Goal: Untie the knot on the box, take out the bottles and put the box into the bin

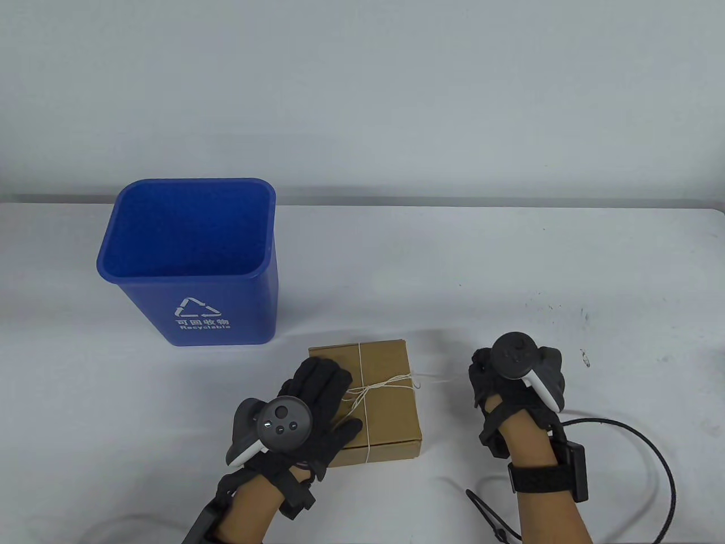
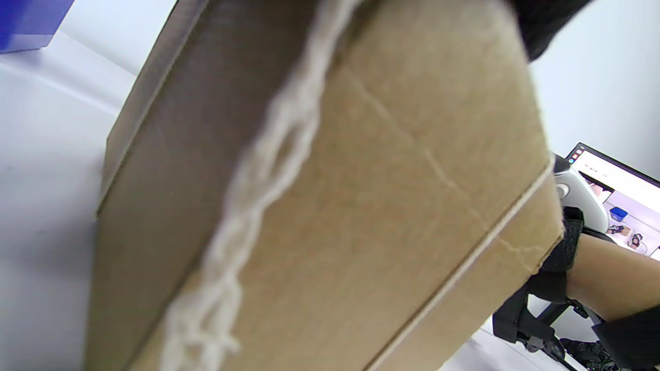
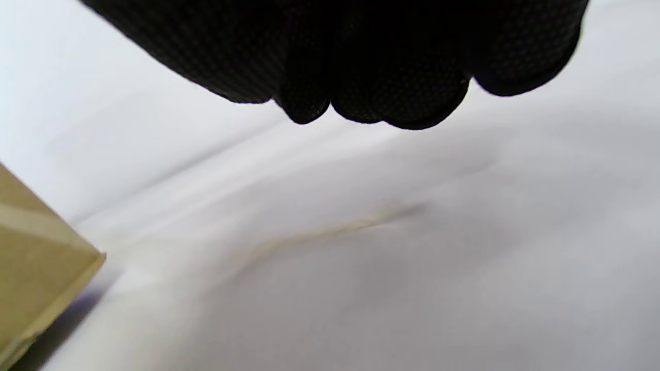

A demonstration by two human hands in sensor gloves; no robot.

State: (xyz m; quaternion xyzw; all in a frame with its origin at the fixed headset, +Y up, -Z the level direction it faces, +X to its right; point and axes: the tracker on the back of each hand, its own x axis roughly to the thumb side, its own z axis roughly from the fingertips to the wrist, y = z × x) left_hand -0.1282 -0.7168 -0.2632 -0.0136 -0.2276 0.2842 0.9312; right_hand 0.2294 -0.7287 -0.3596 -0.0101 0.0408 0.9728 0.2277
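A brown cardboard box lies flat in the middle of the table, tied crosswise with white string whose knot sits on its lid. My left hand rests flat on the box's left half with straight fingers. The left wrist view shows the box and its string up close. A loose string tail runs right from the knot toward my right hand, which is beside the box with curled fingers. The blurred tail lies below them, and no string shows in the fingers. No bottles are visible.
A blue recycling bin stands upright and open at the back left, a short gap from the box. A black cable loops on the table by my right wrist. Small dark marks dot the white table at right.
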